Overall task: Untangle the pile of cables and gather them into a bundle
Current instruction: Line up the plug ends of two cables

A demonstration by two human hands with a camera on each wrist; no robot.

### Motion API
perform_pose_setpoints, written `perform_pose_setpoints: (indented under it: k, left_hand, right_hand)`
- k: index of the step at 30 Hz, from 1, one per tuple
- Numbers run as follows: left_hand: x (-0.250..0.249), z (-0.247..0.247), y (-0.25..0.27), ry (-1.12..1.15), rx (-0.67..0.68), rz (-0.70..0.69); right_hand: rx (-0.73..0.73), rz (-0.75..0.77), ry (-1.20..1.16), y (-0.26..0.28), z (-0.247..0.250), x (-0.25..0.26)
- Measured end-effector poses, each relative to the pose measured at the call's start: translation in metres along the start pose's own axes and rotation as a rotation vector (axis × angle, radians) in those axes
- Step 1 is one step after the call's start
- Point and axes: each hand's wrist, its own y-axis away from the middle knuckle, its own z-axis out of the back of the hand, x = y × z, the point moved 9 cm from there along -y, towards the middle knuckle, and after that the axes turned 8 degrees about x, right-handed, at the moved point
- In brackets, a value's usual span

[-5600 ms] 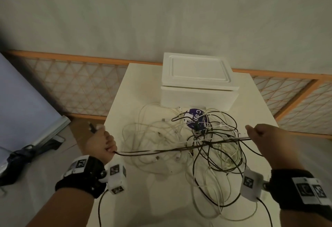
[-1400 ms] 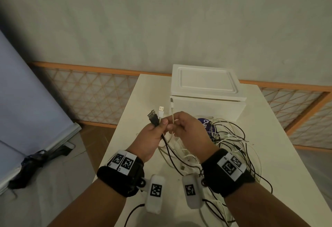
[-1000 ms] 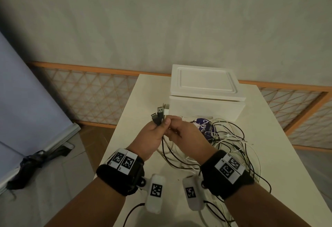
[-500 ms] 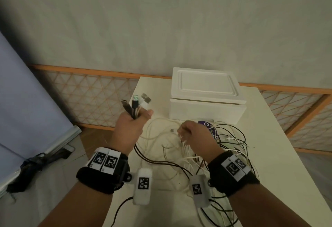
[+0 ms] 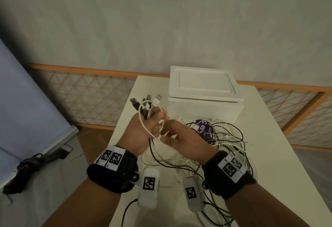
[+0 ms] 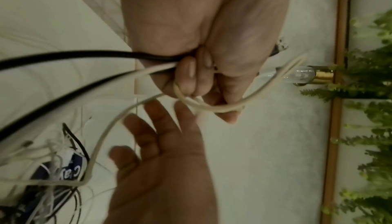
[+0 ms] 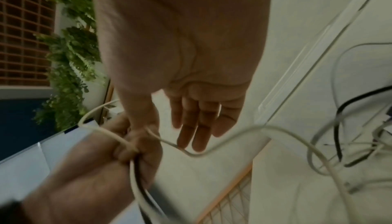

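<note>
1. At ten o'clock of the tangled pile, above the near-left part of the pale rectangular desk (image 5: 280, 154), the left hand (image 5: 143, 133) is a closed fist gripping a gathered bunch of cable ends (image 5: 145, 106). Metal USB plugs fan out of its top, probably so that each freed end stays sorted and cannot slip back.

2. One thin white round cable (image 5: 143, 118) loops over the back of that fist and returns into it. It looks smooth and springy, holding a curve instead of hanging limp.

3. Just at three o'clock of the fist, the right hand (image 5: 181, 136) meets it. Its thumb and forefinger seem to pinch the white strand while the other fingers (image 7: 195, 127) spread straight and relaxed; judging by this, it is feeding another length across.

4. Two glossy black cables (image 6: 63, 56), thicker than the white, trail from the fist down to the desk.

5. At four o'clock of the hands lies the remaining pile of loose black and white cables (image 5: 226, 140), still crossed over a round purple printed packet (image 5: 203, 127). Much untangling remains, I judge.

6. At twelve o'clock stands a matte white lidded rectangular box (image 5: 203, 97).
</note>
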Motion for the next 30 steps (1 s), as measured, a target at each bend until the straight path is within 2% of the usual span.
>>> perform_pose_setpoints:
  k: [2, 6, 9, 12, 15, 18, 21, 24, 26, 30]
  left_hand:
    - [-0.004, -0.005, 0.0, 0.038, 0.017, -0.012]
    - [-0.005, -0.006, 0.004, 0.112, -0.071, 0.023]
    - [-0.005, 0.005, 0.002, 0.118, -0.084, -0.031]
    - [-0.012, 0.024, 0.003, 0.066, -0.179, -0.115]
    - [-0.025, 0.026, 0.007, 0.014, -0.215, -0.185]
    - [-0.04, 0.038, 0.011, 0.084, -0.267, -0.239]
    - [-0.07, 0.054, 0.017, 0.188, -0.27, -0.344]
    - [-0.096, 0.067, 0.025, 0.17, -0.278, -0.444]
    - [-0.099, 0.075, 0.026, 0.186, -0.281, -0.453]
    - [-0.093, 0.099, 0.028, 0.214, -0.34, -0.412]
  right_hand:
    - [0.005, 0.074, 0.111, 0.001, -0.01, 0.008]
    - [-0.153, 0.13, 0.071, 0.002, -0.008, 0.018]
    - [-0.173, 0.065, 0.012, 0.002, -0.005, 0.012]
    - [-0.129, 0.013, -0.134, 0.002, 0.001, 0.008]
    - [-0.121, -0.056, -0.287, 0.004, 0.015, 0.002]
    - [-0.111, -0.135, -0.299, 0.009, 0.023, -0.02]
    - [-0.161, -0.206, -0.248, 0.023, 0.032, -0.056]
    - [-0.185, -0.259, -0.075, 0.038, 0.037, -0.085]
    - [-0.191, -0.306, 0.038, 0.045, 0.04, -0.101]
    - [-0.248, -0.419, 0.112, 0.062, 0.061, -0.13]
